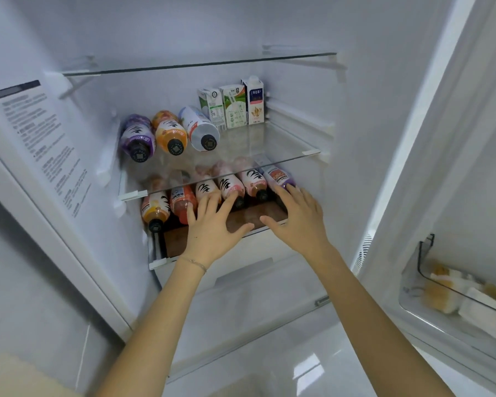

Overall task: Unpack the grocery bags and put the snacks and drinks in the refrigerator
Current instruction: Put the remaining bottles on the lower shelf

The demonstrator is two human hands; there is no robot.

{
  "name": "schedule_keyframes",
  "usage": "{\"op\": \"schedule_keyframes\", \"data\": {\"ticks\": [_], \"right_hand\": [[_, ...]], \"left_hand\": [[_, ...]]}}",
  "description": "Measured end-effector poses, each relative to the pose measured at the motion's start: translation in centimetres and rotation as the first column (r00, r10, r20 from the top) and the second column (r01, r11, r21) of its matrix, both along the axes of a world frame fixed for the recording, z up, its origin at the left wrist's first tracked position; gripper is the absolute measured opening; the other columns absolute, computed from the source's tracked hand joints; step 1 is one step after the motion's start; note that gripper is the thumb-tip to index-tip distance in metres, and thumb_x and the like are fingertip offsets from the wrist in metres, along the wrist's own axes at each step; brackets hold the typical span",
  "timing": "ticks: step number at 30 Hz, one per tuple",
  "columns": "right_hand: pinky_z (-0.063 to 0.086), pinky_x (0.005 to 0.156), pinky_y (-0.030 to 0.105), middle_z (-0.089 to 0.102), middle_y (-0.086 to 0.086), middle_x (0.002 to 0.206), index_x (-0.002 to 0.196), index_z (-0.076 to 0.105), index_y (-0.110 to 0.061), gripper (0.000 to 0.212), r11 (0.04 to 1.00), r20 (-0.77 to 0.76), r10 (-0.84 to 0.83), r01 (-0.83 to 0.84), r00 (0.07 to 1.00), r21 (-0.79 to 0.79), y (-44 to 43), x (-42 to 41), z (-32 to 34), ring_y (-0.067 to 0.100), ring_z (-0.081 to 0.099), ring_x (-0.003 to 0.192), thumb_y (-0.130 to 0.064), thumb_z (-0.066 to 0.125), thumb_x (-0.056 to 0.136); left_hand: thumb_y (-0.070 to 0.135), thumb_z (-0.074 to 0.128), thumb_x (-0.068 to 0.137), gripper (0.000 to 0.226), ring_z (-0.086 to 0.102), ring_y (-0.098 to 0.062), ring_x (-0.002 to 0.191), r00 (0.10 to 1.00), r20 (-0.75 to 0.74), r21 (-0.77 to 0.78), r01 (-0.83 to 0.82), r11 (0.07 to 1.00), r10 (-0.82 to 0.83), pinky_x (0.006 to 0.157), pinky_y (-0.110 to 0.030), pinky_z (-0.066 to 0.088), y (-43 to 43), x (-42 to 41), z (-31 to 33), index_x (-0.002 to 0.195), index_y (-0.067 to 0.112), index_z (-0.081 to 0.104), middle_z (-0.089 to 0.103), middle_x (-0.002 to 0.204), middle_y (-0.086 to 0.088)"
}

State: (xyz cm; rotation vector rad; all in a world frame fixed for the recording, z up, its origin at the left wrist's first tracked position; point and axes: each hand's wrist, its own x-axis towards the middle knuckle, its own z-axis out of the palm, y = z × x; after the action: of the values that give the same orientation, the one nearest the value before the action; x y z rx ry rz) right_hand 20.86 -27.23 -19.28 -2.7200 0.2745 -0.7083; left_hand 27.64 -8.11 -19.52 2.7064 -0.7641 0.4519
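The refrigerator is open in front of me. On its lower glass shelf (161,263) lies a row of several drink bottles on their sides, caps toward me, among them an orange one (155,209) at the left and a purple one (278,177) at the right. My left hand (212,224) reaches in with straight spread fingers touching the middle bottles (229,184). My right hand (295,216) lies flat with fingertips on the purple bottle's end. Neither hand grips anything.
The middle shelf (307,153) carries three lying bottles (169,133) and three upright cartons (235,106). An upper glass shelf (201,64) sits above. The open door's bin (413,296) at the right holds wrapped snacks (453,293). A label sheet (40,133) covers the left wall.
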Motion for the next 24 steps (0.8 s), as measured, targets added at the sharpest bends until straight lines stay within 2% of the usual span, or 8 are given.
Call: {"op": "schedule_keyframes", "data": {"ticks": [3, 8, 13, 16, 19, 24], "right_hand": [[0.022, 0.115, 0.05, 0.035, 0.002, 0.152, 0.15, 0.027, -0.032, 0.079, 0.999, -0.003, -0.029, 0.029, 1.0, 0.039, -0.1, -2.4, 0.7, 0.03, 0.023, 0.143, -0.061, 0.058, 0.083], [0.021, 0.115, 0.049, 0.038, -0.002, 0.151, 0.149, 0.028, -0.03, 0.077, 0.998, 0.011, -0.019, 0.018, 1.0, 0.066, -0.6, -6.4, 2.4, 0.03, 0.022, 0.144, -0.059, 0.058, 0.085], [0.022, 0.115, 0.043, 0.044, -0.003, 0.147, 0.15, 0.029, -0.03, 0.076, 0.995, 0.07, 0.067, -0.072, 0.995, 0.069, -1.2, -10.1, 4.3, 0.029, 0.027, 0.142, -0.056, 0.059, 0.086], [0.02, 0.116, 0.041, 0.04, -0.004, 0.15, 0.151, 0.025, -0.032, 0.075, 0.988, 0.067, 0.136, -0.14, 0.988, 0.062, -1.7, -13.1, 5.1, 0.025, 0.024, 0.143, -0.056, 0.058, 0.087], [0.018, 0.118, 0.044, 0.036, -0.002, 0.153, 0.151, 0.023, -0.034, 0.075, 0.978, 0.052, 0.197, -0.2, 0.979, 0.056, -2.6, -16.3, 5.7, 0.026, 0.021, 0.145, -0.055, 0.057, 0.088], [0.015, 0.119, 0.043, 0.029, -0.004, 0.156, 0.151, 0.021, -0.035, 0.074, 0.972, 0.011, 0.234, -0.234, 0.972, 0.029, -4.1, -21.1, 6.1, 0.024, 0.016, 0.146, -0.056, 0.054, 0.089]], "left_hand": [[0.084, 0.017, 0.07, 0.093, 0.01, -0.023, 0.147, 1.0, 0.016, -0.017, 0.019, 1.0, -0.019, 0.116, -0.056, 0.006, -0.4, -1.3, 0.0, 0.15, 0.037, 0.023, 0.024, 0.157, 0.0], [0.084, 0.019, 0.072, 0.089, 0.007, -0.022, 0.148, 0.999, 0.033, -0.031, 0.043, 0.999, -0.042, 0.116, -0.055, 0.005, -1.4, -4.1, 0.8, 0.15, 0.04, 0.024, 0.019, 0.159, 0.002], [0.084, 0.021, 0.072, 0.089, 0.006, -0.02, 0.148, 0.998, 0.063, -0.044, 0.024, 0.999, -0.021, 0.116, -0.056, 0.004, -2.8, -7.8, 2.0, 0.149, 0.039, 0.026, 0.02, 0.159, 0.004], [0.085, 0.02, 0.071, 0.091, 0.004, -0.018, 0.148, 0.999, 0.045, -0.071, -0.011, 0.997, 0.014, 0.116, -0.055, 0.001, -3.4, -10.8, 2.5, 0.149, 0.04, 0.025, 0.019, 0.16, 0.004], [0.087, 0.017, 0.067, 0.094, 0.004, -0.019, 0.149, 0.999, -0.005, -0.068, -0.043, 0.997, 0.042, 0.117, -0.054, 0.0, -4.5, -14.5, 2.7, 0.149, 0.041, 0.022, 0.019, 0.16, 0.002], [0.088, 0.013, 0.063, 0.099, 0.002, -0.02, 0.149, 0.997, -0.032, -0.047, -0.075, 0.996, 0.073, 0.118, -0.055, -0.001, -6.0, -20.2, 3.1, 0.15, 0.041, 0.021, 0.017, 0.16, 0.001]]}}
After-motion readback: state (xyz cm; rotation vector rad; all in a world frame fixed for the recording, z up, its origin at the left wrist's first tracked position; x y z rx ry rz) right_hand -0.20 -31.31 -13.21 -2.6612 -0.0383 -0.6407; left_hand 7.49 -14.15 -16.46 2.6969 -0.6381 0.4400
